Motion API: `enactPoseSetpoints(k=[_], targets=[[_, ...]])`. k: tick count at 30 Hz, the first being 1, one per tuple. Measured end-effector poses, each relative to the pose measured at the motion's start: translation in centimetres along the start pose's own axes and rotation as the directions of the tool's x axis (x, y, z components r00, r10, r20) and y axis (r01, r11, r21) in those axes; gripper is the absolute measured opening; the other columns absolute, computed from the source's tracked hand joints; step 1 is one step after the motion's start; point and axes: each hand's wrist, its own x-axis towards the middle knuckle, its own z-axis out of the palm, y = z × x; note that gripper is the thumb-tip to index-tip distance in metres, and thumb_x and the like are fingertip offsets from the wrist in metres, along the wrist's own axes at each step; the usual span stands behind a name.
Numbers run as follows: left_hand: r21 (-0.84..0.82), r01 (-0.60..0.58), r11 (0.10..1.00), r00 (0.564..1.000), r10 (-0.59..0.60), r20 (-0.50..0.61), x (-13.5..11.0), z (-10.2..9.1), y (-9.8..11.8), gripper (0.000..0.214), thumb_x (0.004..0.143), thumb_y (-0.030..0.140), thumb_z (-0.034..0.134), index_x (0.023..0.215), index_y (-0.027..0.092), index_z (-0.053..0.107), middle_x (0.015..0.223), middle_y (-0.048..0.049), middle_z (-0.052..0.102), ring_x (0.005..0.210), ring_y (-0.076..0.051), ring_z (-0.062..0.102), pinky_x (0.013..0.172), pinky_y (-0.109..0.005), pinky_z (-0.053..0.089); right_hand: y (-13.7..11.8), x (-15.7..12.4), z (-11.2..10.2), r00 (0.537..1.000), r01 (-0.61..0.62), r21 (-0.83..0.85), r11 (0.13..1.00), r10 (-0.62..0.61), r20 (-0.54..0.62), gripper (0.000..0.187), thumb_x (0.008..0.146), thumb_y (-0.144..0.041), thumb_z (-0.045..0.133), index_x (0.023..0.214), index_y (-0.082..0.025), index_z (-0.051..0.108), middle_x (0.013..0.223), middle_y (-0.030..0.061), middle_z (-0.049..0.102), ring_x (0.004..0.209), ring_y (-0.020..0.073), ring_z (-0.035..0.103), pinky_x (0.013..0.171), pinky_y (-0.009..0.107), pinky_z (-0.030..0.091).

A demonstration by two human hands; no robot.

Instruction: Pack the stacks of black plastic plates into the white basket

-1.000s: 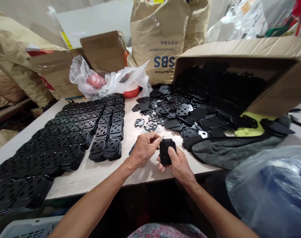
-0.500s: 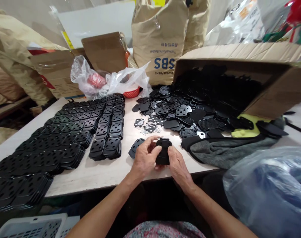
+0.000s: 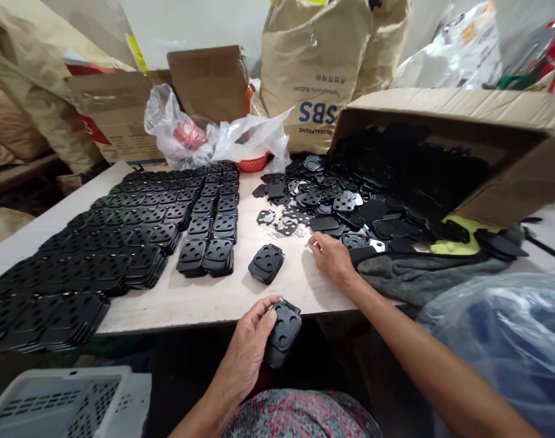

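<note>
My left hand [image 3: 250, 337] grips a black plastic plate [image 3: 285, 325] with rounded corners and round dimples, tilted in front of the table's edge. Its thumb lies on the plate's dimpled face. Over the table, the fingers of my right hand [image 3: 331, 258] are pinched together; a tiny pale bit shows at their tips, too small to name. They are close to a scatter of thin silvery pieces [image 3: 277, 233] and the heap of loose black plates [image 3: 345, 204]. A small stack of dimpled plates [image 3: 266, 263] sits between my hands and the sorted rows.
Rows of stacked black plates [image 3: 140, 234] cover the table's left side. A cardboard box [image 3: 446, 103] lies on its side behind the heap. Grey cloth [image 3: 405, 274] and clear plastic [image 3: 501, 340] are at right. A pale plastic basket [image 3: 117, 389] stands low at left.
My hands have separated. The left brought the black plate down toward me, its dimpled face now showing; the right let go and moved to the right, fingers pinched. The view has shifted slightly.
</note>
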Motion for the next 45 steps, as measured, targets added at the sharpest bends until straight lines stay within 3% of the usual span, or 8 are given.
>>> enactPoseSetpoints(k=[12,19,20,23,26,29,38,45], targets=[[-0.139,0.003,0.99,1.0,-0.005,-0.012,-0.2,-1.7,-0.2,0.054,0.057,0.035,0.09,0.103,0.015,0.071,0.094,-0.0063,0.074,0.08,-0.014,0.066,0.077,-0.023,0.054,-0.3,1.1,0.1,0.99,0.067,-0.158,0.985,-0.046,0.135,0.013,0.09,-0.016,0.05,0.086,-0.019,0.062,0.087,0.009,0.063,0.071,0.0209,0.057,0.062,0.029,0.032],[-0.126,0.02,0.992,1.0,-0.018,0.014,-1.1,-1.5,0.4,0.045,0.067,0.037,0.084,0.1,0.015,0.063,0.086,-0.0041,0.067,0.07,-0.018,0.067,0.057,-0.032,0.06,-2.5,-0.1,-0.7,0.999,-0.022,0.077,0.997,0.018,0.05,0.011,0.086,-0.012,0.046,0.08,-0.021,0.049,0.069,0.0023,0.061,0.061,0.0169,0.058,0.059,0.027,0.041],[-0.119,0.026,0.993,0.999,-0.023,0.023,-1.3,-1.6,0.4,0.044,0.07,0.038,0.082,0.101,0.016,0.061,0.086,-0.004,0.066,0.071,-0.02,0.068,0.055,-0.032,0.06,-3.6,-1.1,-0.8,0.997,-0.083,0.272,0.959,0.079,0.022,0.011,0.086,-0.014,0.047,0.078,-0.022,0.047,0.061,-0.0012,0.058,0.053,0.0151,0.056,0.056,0.026,0.042],[-0.086,0.019,0.996,0.999,-0.015,0.048,-1.8,-2.1,0.3,0.038,0.08,0.039,0.073,0.106,0.017,0.056,0.089,-0.0043,0.065,0.072,-0.022,0.071,0.05,-0.029,0.059,-7.3,-5.4,-0.8,0.973,-0.22,0.791,0.571,0.186,0.137,0.011,0.089,-0.028,0.054,0.08,-0.022,0.05,0.054,-0.0053,0.057,0.044,0.0122,0.054,0.049,0.024,0.046],[-0.036,0.001,0.999,0.996,0.002,0.084,-2.5,-3.0,0.1,0.035,0.087,0.038,0.066,0.111,0.017,0.053,0.092,-0.0075,0.066,0.074,-0.021,0.07,0.049,-0.027,0.058,-9.9,-10.0,-0.6,0.931,-0.354,0.886,0.301,0.203,0.303,0.016,0.085,-0.033,0.065,0.085,-0.02,0.055,0.06,-0.0047,0.061,0.047,0.0101,0.059,0.05,0.022,0.05],[0.009,-0.009,1.0,0.993,0.008,0.115,-3.3,-4.1,-0.3,0.035,0.089,0.038,0.063,0.113,0.015,0.051,0.093,-0.0099,0.067,0.074,-0.02,0.07,0.049,-0.025,0.058,-10.7,-12.8,-0.3,0.88,-0.468,0.87,0.153,0.174,0.443,0.02,0.081,-0.032,0.071,0.087,-0.02,0.055,0.062,-0.0052,0.064,0.047,0.009,0.061,0.048,0.02,0.051],[0.096,0.014,0.995,0.991,-0.027,0.133,-4.5,-5.0,-0.3,0.036,0.091,0.04,0.06,0.116,0.015,0.049,0.082,-0.0065,0.068,0.062,-0.014,0.066,0.051,-0.024,0.057,-10.8,-13.2,-0.3,0.848,-0.53,0.841,0.105,0.046,0.529,0.019,0.081,-0.028,0.072,0.082,-0.02,0.054,0.058,-0.0051,0.064,0.044,0.0088,0.061,0.046,0.019,0.049],[0.153,0.036,0.988,0.989,-0.057,0.139,-4.8,-4.9,0.2,0.035,0.09,0.04,0.061,0.111,0.015,0.049,0.08,-0.006,0.069,0.051,-0.012,0.064,0.049,-0.023,0.055,-10.5,-13.0,-0.5,0.838,-0.541,0.825,0.166,0.028,0.544,0.017,0.081,-0.025,0.07,0.081,-0.019,0.054,0.057,-0.0061,0.062,0.043,0.0072,0.058,0.046,0.017,0.046]])
